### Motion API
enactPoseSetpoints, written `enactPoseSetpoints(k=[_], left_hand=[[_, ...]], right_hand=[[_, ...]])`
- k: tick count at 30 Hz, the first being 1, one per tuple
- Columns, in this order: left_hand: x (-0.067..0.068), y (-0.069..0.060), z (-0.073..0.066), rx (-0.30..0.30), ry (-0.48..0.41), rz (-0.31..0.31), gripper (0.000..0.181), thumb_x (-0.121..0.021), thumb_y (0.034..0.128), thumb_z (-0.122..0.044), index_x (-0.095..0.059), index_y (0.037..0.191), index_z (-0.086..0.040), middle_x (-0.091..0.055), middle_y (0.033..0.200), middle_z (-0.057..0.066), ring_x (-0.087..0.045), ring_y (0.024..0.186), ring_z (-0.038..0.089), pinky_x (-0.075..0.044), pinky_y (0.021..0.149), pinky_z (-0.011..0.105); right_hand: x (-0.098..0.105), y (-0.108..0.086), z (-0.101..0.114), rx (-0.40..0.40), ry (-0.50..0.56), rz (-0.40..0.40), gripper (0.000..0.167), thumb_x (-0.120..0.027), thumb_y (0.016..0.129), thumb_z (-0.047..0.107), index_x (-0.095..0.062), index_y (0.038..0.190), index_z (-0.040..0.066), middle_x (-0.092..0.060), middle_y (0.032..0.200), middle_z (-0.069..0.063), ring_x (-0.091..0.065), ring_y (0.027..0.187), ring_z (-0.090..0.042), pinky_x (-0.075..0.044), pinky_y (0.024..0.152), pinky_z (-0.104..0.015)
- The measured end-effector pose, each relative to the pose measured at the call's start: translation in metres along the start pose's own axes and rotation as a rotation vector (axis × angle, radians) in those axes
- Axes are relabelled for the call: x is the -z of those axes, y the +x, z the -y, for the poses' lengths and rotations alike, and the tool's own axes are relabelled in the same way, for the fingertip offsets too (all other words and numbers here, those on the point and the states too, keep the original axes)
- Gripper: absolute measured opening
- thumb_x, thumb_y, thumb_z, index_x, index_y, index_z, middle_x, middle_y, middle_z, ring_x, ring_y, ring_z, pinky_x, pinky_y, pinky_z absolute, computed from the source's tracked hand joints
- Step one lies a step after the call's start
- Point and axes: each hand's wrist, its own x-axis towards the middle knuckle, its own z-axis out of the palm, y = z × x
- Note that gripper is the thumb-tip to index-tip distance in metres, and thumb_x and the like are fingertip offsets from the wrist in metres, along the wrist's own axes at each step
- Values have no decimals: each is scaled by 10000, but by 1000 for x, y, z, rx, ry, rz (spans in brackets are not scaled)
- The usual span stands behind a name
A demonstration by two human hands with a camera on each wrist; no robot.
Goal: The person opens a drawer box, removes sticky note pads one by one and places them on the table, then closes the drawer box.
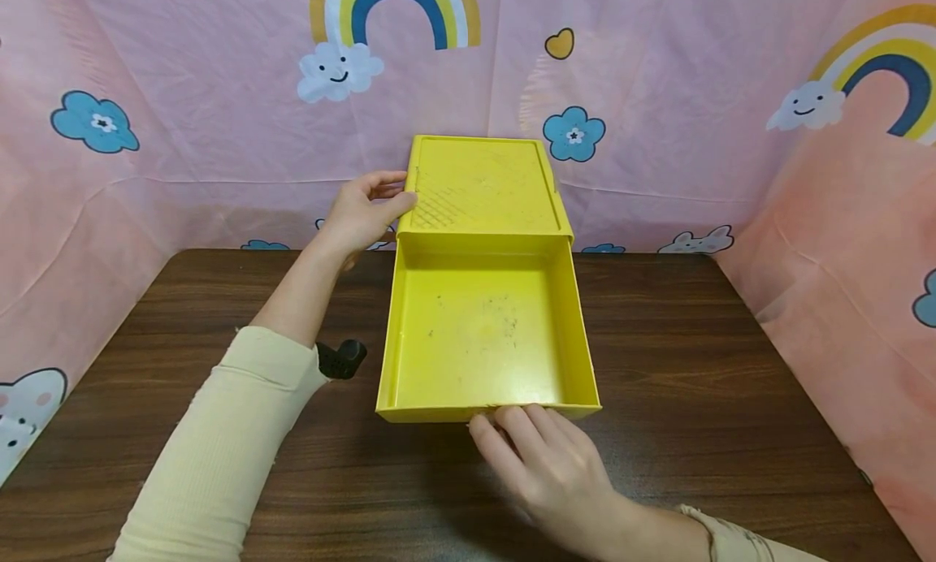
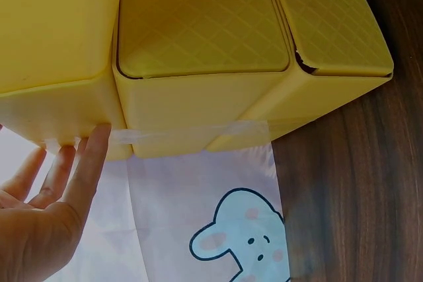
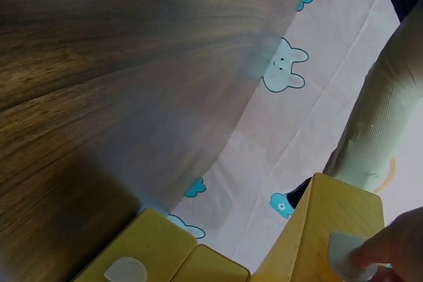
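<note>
Head view: a yellow drawer cabinet (image 1: 486, 180) stands on a dark wood-grain table (image 1: 680, 383). Its topmost drawer (image 1: 483, 326) juts far out towards the person, dark marks on its floor. The left hand (image 1: 366, 213) touches the cabinet's left side, fingers extended, thumb at the top edge, without wrapping round it. The right hand (image 1: 548, 469) has its fingers bent over the drawer's front. With so much of the drawer unsupported, a harder pull could slip it off its runners, or drag the cabinet forward if the left hand slides.

Left wrist view: clear tape (image 2: 198, 135) crosses the cabinet's stacked sections; if it peeled, they might shift apart under strain.

Right wrist view: the right hand grips a grey pull tab (image 3: 344, 255) on the drawer front, apparently by pinching, though dimness and cropping obscure this. A slipping pinch could let the drawer drop.
</note>
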Motion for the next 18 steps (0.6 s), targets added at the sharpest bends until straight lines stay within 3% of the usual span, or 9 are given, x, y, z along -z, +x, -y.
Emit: enactPoseSetpoints(k=[18], left_hand=[[0, 1, 0, 2, 12, -6, 530, -587, 894, -319, -431, 1381, -183, -455, 1347, 73, -540, 1100, 215, -550, 739, 310]], right_hand=[[-1, 6, -3, -97, 60, 29, 287, -407, 909, -62, -655, 832, 61, -531, 711, -21, -405, 509, -106, -316, 432, -133]])
